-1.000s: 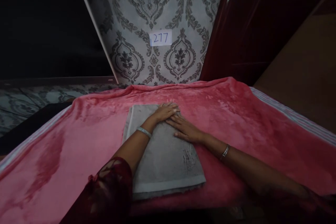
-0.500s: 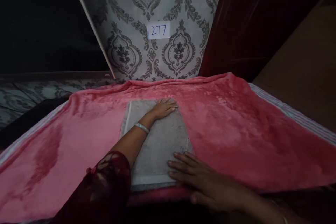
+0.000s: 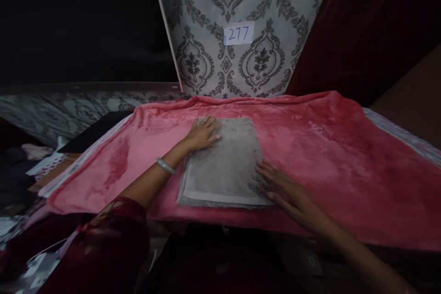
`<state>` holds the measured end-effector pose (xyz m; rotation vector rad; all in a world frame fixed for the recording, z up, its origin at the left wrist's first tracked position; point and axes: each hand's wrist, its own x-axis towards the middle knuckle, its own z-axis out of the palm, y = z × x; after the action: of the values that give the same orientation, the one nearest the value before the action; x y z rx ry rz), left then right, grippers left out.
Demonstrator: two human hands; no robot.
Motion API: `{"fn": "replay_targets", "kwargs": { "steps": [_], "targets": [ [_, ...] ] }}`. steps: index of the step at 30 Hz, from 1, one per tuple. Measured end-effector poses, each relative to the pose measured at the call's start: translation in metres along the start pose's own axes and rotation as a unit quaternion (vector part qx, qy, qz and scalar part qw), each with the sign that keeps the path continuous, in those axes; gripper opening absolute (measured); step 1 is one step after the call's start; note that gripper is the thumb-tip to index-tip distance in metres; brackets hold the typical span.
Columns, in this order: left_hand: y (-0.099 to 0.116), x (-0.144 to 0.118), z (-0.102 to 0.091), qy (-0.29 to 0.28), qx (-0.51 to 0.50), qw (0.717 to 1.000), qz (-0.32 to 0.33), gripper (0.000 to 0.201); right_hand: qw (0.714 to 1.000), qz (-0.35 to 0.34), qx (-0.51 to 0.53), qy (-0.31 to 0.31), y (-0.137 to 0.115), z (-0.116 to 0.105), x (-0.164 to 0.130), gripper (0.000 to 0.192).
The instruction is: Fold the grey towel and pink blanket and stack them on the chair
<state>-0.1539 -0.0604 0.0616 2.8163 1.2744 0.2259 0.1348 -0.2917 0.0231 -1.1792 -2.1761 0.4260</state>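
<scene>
A grey folded towel [image 3: 229, 161] with a pale band along its near edge lies flat on a pink plush blanket [image 3: 330, 170]. My left hand [image 3: 203, 133], a pale bangle at its wrist, rests with spread fingers on the towel's far left corner. At the right edge of the towel is my right hand [image 3: 285, 188], fingers stretched out and their tips touching that side. Neither hand grips the cloth. The towel's layers show at its near and left edges.
Behind the blanket is a patterned wall with a paper marked 277 [image 3: 239, 33]. A large dark screen [image 3: 82, 23] stands at the back left, a dark red glossy panel [image 3: 351, 32] at the back right. Mixed items, including a white power strip [image 3: 39, 268], lie at the lower left.
My left hand has slid from the towel's far right part to its far left corner. My right hand has moved from the near right corner up along the right edge. The view has turned left.
</scene>
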Motion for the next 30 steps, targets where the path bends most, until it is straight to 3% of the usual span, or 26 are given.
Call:
{"fn": "replay_targets", "kwargs": {
  "steps": [5,9,12,21,30],
  "targets": [
    [0.002,-0.053,0.022,-0.029,-0.009,0.999,-0.018,0.066,0.995,-0.067,-0.037,-0.071,-0.016,0.029,0.058,0.059],
    [0.003,-0.063,0.044,-0.012,-0.036,0.999,-0.032,0.063,0.977,-0.132,-0.056,-0.159,-0.036,0.064,0.097,0.06],
    [0.001,-0.063,0.047,-0.003,-0.054,0.998,-0.028,0.06,0.962,-0.161,-0.08,-0.204,-0.05,0.087,0.098,0.061],
    [-0.002,-0.067,0.05,0.054,-0.1,0.993,-0.035,0.055,0.976,-0.114,-0.14,-0.126,-0.078,0.121,0.053,0.069],
    [-0.023,-0.076,0.054,0.204,-0.156,0.949,-0.186,0.05,0.989,-0.065,-0.133,-0.02,-0.092,0.144,0.056,0.053]
  ]
}}
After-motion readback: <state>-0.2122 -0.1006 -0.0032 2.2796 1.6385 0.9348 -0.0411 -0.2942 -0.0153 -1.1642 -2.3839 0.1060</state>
